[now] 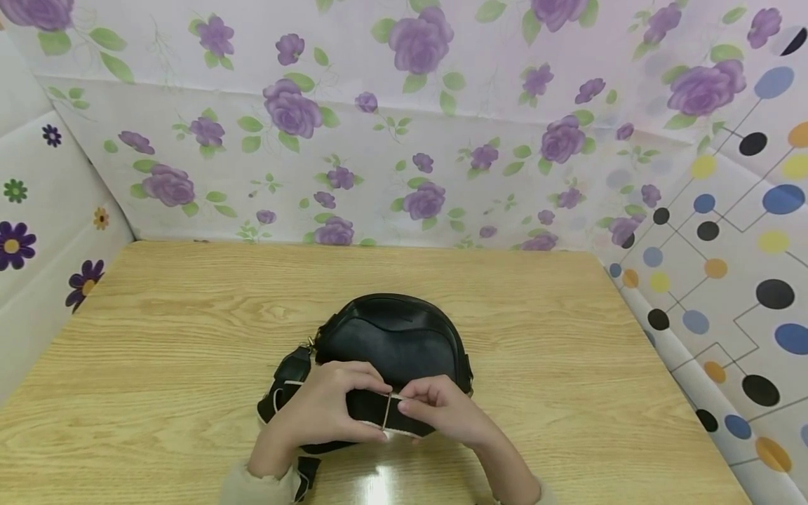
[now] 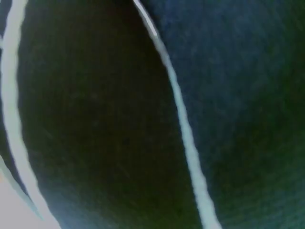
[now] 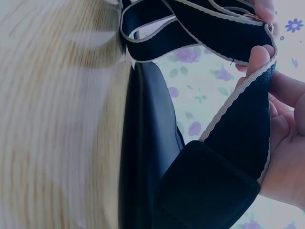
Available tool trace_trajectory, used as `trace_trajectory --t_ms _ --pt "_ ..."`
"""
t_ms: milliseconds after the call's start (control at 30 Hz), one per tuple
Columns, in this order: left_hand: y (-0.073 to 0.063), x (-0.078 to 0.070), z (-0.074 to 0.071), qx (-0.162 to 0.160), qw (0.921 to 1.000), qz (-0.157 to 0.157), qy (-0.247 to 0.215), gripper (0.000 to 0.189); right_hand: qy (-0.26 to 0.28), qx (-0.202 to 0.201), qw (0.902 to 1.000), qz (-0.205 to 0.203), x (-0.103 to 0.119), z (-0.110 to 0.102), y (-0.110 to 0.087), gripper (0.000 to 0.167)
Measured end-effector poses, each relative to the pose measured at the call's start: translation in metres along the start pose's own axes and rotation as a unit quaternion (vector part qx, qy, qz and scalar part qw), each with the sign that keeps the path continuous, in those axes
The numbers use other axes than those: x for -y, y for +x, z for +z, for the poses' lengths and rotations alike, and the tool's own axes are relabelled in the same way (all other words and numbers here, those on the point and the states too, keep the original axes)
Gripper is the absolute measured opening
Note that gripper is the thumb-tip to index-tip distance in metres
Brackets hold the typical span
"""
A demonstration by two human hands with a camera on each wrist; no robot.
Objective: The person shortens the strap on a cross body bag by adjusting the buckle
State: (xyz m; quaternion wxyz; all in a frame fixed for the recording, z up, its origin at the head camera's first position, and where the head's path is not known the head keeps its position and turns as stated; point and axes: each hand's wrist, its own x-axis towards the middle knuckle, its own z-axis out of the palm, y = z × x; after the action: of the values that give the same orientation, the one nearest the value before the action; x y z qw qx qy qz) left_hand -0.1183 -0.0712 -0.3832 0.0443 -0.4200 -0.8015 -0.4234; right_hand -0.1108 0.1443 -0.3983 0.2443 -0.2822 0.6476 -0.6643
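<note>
Dial: 12 points away from the person, head view.

- Leather strap tab (image 1: 293, 366), black, at between 10 and 11 o'clock of the left hand, beside the bag's left end.
- Left hand (image 1: 322, 407), thumb and forefinger spread across the strap's width, their tips pinching the slider by its two ends.
- Webbing strap (image 1: 366, 405), black, cream-edged, stretched between the hands roughly from 9 to 3 o'clock, dipping a little at the right; in the left wrist view it fills the picture.
- Strap slider (image 1: 387, 412), a narrow metal bar, at 3 o'clock of the left hand and 9 o'clock of the right; long axis near 12 to 6, crosswise to the strap. The left hand is nearer, at its ends; the right stands just beside it, probably the relation that governs any slide along the webbing.
- Shoulder bag (image 1: 398, 344), black, rounded edge toward 12, resting at 12 o'clock of both hands.
- Right hand (image 1: 448, 414), thumb and fingers closed narrowly on the strap.
- Wood-grain table (image 1: 568, 365), beneath everything listed.
</note>
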Motion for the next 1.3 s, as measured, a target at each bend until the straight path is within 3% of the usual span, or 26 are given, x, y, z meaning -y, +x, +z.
trace_trajectory --t_ms 200,767,1000,1300 --pt "0.002 -0.004 0.002 0.018 0.9997 -0.016 0.002 0.04 0.005 0.004 1.0 -0.002 0.0 0.003 0.0 0.022" --pt "-0.001 -0.001 0.0 0.023 0.9996 -0.003 -0.015 0.04 -0.01 0.006 0.9999 0.013 -0.001 0.004 0.002 0.019" --pt "-0.001 0.001 -0.001 0.016 0.9998 0.006 -0.009 0.039 -0.078 0.004 0.9962 0.038 -0.004 -0.008 -0.003 0.016" --pt "-0.002 0.002 0.0 0.003 0.9998 0.017 -0.014 0.037 -0.07 0.007 0.9975 0.005 -0.004 -0.012 -0.008 0.015"
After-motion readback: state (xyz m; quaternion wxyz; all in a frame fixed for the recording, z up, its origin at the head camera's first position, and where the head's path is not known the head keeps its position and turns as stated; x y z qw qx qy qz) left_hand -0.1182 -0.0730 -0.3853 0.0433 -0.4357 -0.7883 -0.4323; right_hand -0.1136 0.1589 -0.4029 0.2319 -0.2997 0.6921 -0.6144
